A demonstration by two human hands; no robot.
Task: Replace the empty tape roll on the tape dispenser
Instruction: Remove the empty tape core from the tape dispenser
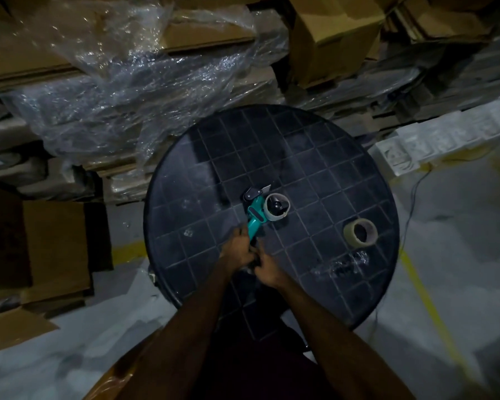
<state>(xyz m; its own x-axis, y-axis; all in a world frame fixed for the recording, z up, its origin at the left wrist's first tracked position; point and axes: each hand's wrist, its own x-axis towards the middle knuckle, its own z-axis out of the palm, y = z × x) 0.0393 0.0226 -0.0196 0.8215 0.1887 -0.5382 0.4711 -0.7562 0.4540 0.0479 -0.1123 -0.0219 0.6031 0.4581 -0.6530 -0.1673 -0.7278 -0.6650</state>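
Right now I have both hands closed at the near end of the tape dispenser [256,216]: my left hand [237,248] is wrapped around the teal handle, and my right hand [267,269] is curled in just beside it, touching the handle's butt, though I cannot tell whether it truly grips anything or only steadies. The dispenser lies on the dark round table [344,298] with its long axis running straight away from my hands, handle toward me, blade end farthest off. The empty tape roll [277,207], a bare pale core, sits on the hub beyond my left hand and slightly toward my right side, its open face turned that way. The new tape roll [360,231] rests flat on the table, well apart from the dispenser, off to the right of my right hand and a little farther out. My judgement is that nothing has been swapped yet; the core must come off first. Since the right hand is nearer both the core's open face and the fresh roll, I would keep the left holding the handle and free the right to pull the core sideways.
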